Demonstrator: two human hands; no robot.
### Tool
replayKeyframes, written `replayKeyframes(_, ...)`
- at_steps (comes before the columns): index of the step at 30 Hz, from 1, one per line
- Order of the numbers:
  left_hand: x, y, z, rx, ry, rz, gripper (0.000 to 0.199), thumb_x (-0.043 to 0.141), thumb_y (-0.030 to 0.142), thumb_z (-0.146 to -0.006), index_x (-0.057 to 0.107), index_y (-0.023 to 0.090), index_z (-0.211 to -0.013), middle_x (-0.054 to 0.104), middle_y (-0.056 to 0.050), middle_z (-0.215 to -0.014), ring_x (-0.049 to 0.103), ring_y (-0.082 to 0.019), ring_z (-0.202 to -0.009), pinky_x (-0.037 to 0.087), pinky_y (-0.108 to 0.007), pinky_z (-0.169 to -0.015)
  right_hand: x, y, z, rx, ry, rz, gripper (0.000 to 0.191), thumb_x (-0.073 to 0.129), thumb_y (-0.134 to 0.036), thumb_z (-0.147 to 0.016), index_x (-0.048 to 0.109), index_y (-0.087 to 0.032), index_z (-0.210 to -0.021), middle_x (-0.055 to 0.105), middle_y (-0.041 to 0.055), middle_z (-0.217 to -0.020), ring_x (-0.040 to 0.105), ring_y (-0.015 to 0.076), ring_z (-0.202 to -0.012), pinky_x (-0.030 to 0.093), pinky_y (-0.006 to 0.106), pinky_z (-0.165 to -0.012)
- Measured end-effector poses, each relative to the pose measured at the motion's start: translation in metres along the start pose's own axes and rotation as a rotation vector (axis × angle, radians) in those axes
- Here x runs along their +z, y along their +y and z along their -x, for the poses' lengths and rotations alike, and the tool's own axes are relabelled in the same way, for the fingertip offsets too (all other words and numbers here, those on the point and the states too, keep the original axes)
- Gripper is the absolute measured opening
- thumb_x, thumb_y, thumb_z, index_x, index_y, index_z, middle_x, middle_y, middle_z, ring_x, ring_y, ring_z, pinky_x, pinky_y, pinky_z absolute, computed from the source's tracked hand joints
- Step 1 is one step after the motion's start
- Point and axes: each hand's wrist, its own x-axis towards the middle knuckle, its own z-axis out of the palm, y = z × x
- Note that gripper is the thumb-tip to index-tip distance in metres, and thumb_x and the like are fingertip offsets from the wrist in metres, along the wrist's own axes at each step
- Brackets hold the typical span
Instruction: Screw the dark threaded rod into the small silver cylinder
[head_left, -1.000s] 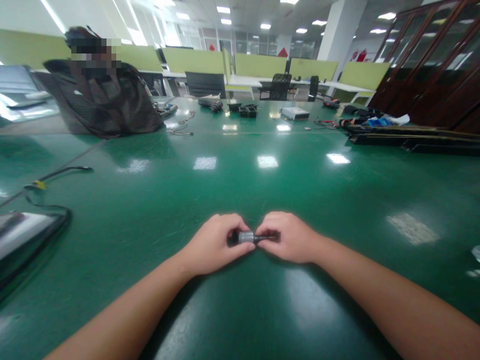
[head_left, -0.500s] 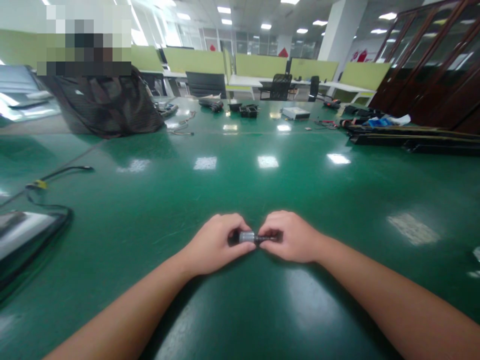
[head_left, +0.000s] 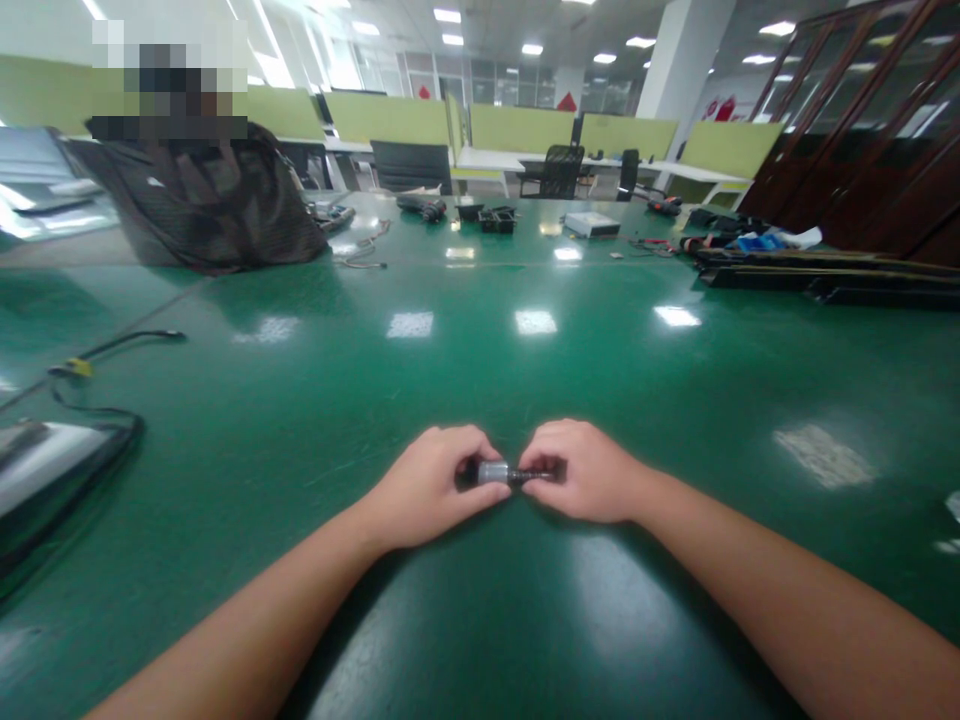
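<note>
One small dark item [head_left: 514, 477] with a grey band [head_left: 493, 473], lying crosswise between two hands at the near middle of the desk [head_left: 465, 370]! Left hand [head_left: 431, 490], grip pinching around the band; right hand [head_left: 581, 473], grip pinching the thin dark end. The desk's glossy green, gleaming with reflections. Beyond: yellow-green partitions [head_left: 519, 130], one wooden cabinet [head_left: 862, 130]. Far left, one bulky dark bag [head_left: 225, 215], contents hidden; one pale flat box [head_left: 591, 226] farther back, insides unseen.

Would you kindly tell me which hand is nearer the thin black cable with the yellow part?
Left. The left hand is right of the cable and lower in the view; the right hand is farther right, beyond the left one.
</note>
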Motion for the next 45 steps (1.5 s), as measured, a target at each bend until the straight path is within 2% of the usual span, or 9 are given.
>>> replayKeyframes(16, -0.001, 0.002, -0.001, 0.008, 0.001, -0.007, 0.023, 0.072, 0.044, -0.086, 0.07, 0.022, -0.092, 0.072, 0.0, -0.084, 0.063, -0.017, -0.073, 0.043, -0.03, -0.071, -0.002, 0.004, 0.002, -0.004, 0.017, -0.015, 0.007, 0.073, -0.016, -0.074, 0.072, -0.019, -0.08, 0.067, -0.0007, -0.072, 0.06, 0.0136, -0.066, 0.045, 0.027, -0.07)
replayKeyframes(22, -0.001, 0.001, -0.001, 0.0, -0.008, -0.002, 0.025, 0.071, 0.046, -0.087, 0.07, 0.022, -0.092, 0.071, 0.0, -0.085, 0.063, -0.017, -0.074, 0.042, -0.029, -0.072, -0.01, 0.009, 0.001, 0.006, -0.019, -0.046, 0.006, 0.074, -0.017, -0.072, 0.072, -0.017, -0.078, 0.066, -0.0004, -0.071, 0.059, 0.0135, -0.067, 0.046, 0.026, -0.068)
replayKeyframes(31, -0.002, 0.003, -0.001, -0.026, -0.01, 0.013, 0.025, 0.072, 0.046, -0.086, 0.07, 0.022, -0.091, 0.07, 0.0, -0.084, 0.062, -0.017, -0.074, 0.041, -0.03, -0.073, -0.032, 0.025, 0.01, 0.156, -0.125, -0.137, 0.007, 0.074, -0.017, -0.072, 0.073, -0.016, -0.079, 0.066, -0.0004, -0.071, 0.058, 0.0115, -0.062, 0.044, 0.022, -0.058)
replayKeyframes(40, -0.001, 0.002, -0.001, -0.024, -0.01, 0.008, 0.024, 0.073, 0.045, -0.086, 0.07, 0.022, -0.091, 0.069, 0.001, -0.083, 0.061, -0.016, -0.073, 0.04, -0.03, -0.072, -0.027, 0.019, 0.005, 0.118, -0.133, -0.097, 0.006, 0.075, -0.018, -0.073, 0.074, -0.016, -0.078, 0.068, -0.0003, -0.071, 0.059, 0.0116, -0.063, 0.044, 0.023, -0.062)
replayKeyframes(45, 0.0, 0.001, -0.001, -0.022, -0.004, 0.006, 0.025, 0.072, 0.045, -0.087, 0.069, 0.021, -0.09, 0.068, 0.002, -0.081, 0.06, -0.016, -0.071, 0.04, -0.029, -0.069, -0.009, 0.01, -0.002, 0.091, -0.006, -0.109, 0.007, 0.078, -0.021, -0.076, 0.076, -0.016, -0.081, 0.067, -0.0003, -0.072, 0.058, 0.0113, -0.063, 0.042, 0.024, -0.062)
